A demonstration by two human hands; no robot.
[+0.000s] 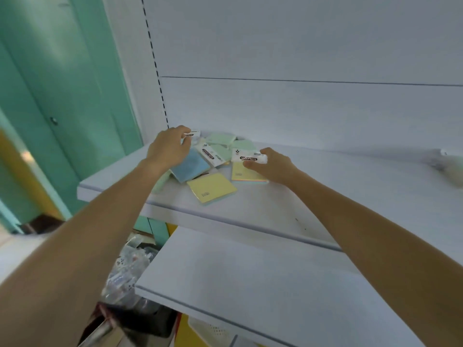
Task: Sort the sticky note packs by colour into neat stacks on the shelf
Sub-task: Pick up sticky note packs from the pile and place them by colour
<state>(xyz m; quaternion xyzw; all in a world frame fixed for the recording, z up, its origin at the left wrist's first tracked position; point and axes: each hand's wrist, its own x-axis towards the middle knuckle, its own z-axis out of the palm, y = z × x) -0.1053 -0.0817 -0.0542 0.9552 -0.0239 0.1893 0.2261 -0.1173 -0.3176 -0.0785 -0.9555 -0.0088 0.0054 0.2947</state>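
Left hand (170, 149): pinches a pack's white label (193, 134), just behind the blue pack (191, 166).
Right hand (273, 166): grasps, seemingly, a yellow pack (244, 174) right of the blue pack.

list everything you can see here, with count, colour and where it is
loose yellow pack: one, pale yellow, front of the pile
held yellow pack: one, pale yellow, under the right hand
blue pack: one, light blue, beside the left wrist
green packs: several, pale green, overlapping at the back; exact count unclear
white-labelled pack: one, colour hidden, back left
upper shelf: one, white, bears the pile
lower shelf: one, white, below
blurred object: one, whitish, far right of the upper shelf
door: one, teal, left
plastic bags: heap, clear, lower left
left hand: pinches the white-labelled pack
right hand: grips the held yellow pack's label
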